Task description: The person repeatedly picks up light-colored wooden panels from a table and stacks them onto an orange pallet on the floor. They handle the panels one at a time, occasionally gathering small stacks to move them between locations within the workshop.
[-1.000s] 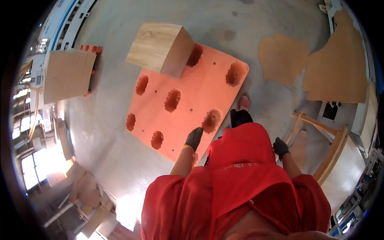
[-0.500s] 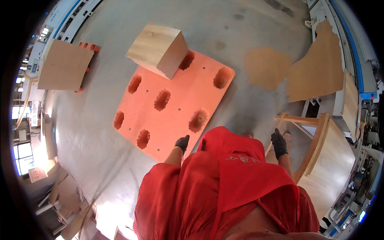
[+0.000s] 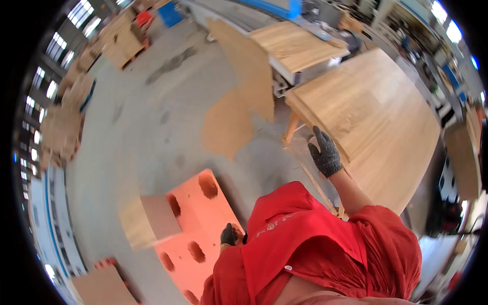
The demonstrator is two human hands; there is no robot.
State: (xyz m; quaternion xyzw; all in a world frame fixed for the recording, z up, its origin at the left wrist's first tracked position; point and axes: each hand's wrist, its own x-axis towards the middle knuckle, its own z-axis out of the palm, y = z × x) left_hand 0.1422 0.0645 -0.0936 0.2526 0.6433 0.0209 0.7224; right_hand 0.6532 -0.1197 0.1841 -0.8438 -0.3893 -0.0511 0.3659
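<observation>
My right hand, in a dark grey knitted glove, is held open with thumb and fingers apart. It is beside the near edge of a broad, pale wooden panel on a wooden stand; whether it touches the edge I cannot tell. Low at my left side hangs my left hand, gloved too, its fingers blurred and partly hidden. Behind it on the floor lies an orange pallet with scalloped holes. A pale block-shaped wooden stack sits on the pallet's far left part.
Brown sheet material lies on the floor ahead, reaching up to a machine. Another wooden panel rests on that machine beyond the stand. At lower left is a brown board stack. Cartons line the far left.
My view has swung right, so the pallet now appears lower left and the panel larger. My right hand has risen to the panel's edge with fingers spread.
</observation>
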